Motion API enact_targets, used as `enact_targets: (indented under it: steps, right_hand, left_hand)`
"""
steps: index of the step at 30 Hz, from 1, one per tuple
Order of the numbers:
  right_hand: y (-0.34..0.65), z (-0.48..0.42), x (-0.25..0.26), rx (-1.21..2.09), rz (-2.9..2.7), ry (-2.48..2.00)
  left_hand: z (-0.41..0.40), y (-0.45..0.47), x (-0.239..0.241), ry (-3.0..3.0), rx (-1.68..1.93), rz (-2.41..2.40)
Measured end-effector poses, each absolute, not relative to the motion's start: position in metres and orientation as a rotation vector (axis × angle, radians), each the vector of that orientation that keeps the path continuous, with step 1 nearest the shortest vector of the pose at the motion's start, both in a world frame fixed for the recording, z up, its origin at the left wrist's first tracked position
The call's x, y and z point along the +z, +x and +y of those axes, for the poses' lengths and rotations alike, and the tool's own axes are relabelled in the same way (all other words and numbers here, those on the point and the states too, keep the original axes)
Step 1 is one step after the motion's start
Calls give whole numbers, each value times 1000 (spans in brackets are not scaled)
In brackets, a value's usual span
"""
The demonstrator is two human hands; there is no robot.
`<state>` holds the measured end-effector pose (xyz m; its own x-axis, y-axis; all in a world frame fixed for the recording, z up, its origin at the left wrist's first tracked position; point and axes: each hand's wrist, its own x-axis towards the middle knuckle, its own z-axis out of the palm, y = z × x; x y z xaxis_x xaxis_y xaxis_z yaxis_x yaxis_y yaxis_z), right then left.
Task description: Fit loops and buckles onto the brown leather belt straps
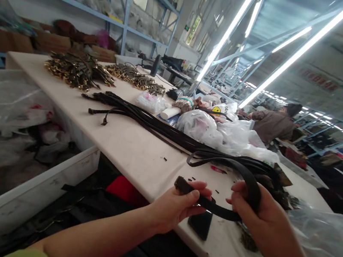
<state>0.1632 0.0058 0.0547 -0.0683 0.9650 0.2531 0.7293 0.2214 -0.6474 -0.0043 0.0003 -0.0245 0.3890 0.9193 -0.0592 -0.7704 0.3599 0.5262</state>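
From my end: white bag (229,108) has a yellow smiley (216,110) plus letters I read as "YAN", not certain. Red lettering (316,77) high on the right, too blurred for me to make out. Small green sign (186,28) at the back, too tiny to read.

Room over the near table (135,153); black straps (158,126) bar beyond
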Motion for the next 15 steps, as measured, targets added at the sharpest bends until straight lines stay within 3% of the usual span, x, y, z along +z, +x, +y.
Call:
enact_targets:
  steps: [11,15]
  right_hand:
    - [157,10,49,465,-1794,-1573]
    - [150,17,40,830,-1497,-1469]
  left_hand:
    - [11,-3,-37,434,1123,438]
    - [13,-6,-28,412,1252,527]
